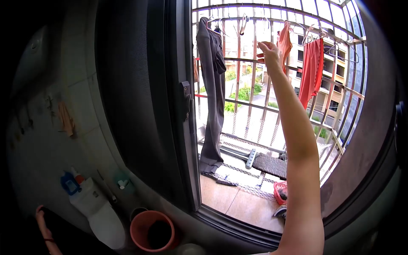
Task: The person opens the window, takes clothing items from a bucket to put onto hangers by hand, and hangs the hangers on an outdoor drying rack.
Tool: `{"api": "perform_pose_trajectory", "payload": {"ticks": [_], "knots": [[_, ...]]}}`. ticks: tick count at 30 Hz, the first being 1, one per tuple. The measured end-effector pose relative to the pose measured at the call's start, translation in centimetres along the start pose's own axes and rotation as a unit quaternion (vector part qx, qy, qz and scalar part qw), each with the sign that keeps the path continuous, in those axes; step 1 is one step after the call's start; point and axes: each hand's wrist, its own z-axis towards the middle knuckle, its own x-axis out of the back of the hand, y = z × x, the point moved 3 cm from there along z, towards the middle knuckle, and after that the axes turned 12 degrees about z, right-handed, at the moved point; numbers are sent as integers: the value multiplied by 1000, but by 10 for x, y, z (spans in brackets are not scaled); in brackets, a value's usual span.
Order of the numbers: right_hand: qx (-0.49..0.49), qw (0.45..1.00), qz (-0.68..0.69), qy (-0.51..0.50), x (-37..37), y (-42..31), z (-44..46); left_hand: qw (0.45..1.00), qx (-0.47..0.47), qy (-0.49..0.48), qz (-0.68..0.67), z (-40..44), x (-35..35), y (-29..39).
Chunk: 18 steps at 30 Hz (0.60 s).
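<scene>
My right hand (270, 53) is raised toward the hanging rail, its fingers loosely bent and apart, with nothing visible between them. Just beside it hangs an orange garment (285, 38), partly behind the hand. Farther right is a coral-red cloth (311, 72). Long dark grey trousers (210, 85) hang from a hanger at the left of the opening. Low at the left edge, my left hand (41, 216) is closed at the upper corner of a black cloth (72, 233); its fingertips are dim. Empty hangers (244, 24) hang between the trousers and my right hand.
A dark sliding door frame (180, 106) stands left of the opening, and metal bars (250, 102) enclose the balcony. A red-brown bucket (138, 229), white toilet (106, 223) and blue bottle (69, 183) are at lower left. A pink basket (278, 192) sits on the balcony floor.
</scene>
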Motion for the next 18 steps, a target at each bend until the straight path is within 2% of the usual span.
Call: {"api": "perform_pose_trajectory", "payload": {"ticks": [2,3,5,8,10,11,12,13,15,16,17,18], "knots": [[27,999,-27,26,2,-17,23,999,15,-6,-28,21,7,-34],[47,996,-37,61,6,-12,42,998,-20,0,-54,16,4,-33],[120,965,-204,116,17,2,82,998,-24,2,-50,13,5,-38],[145,941,-277,127,25,12,108,996,-34,-5,-80,18,0,-42],[118,943,-276,142,28,21,119,993,-41,-10,-113,43,-1,-69],[214,853,-429,206,31,27,131,993,-34,-16,-115,41,-3,-67],[209,861,-420,195,32,26,139,993,-27,-25,-114,37,-5,-63],[156,906,-354,173,29,22,141,993,-21,-35,-113,37,-8,-62],[75,959,-244,124,20,6,142,993,-54,-22,-106,36,-14,-66],[47,973,-201,100,14,1,140,992,-71,-17,-102,35,-18,-63],[32,992,-93,80,6,-1,138,992,-83,-19,-93,32,-22,-62],[19,995,-70,63,7,5,145,992,-95,-21,-84,24,-26,-59]]}}
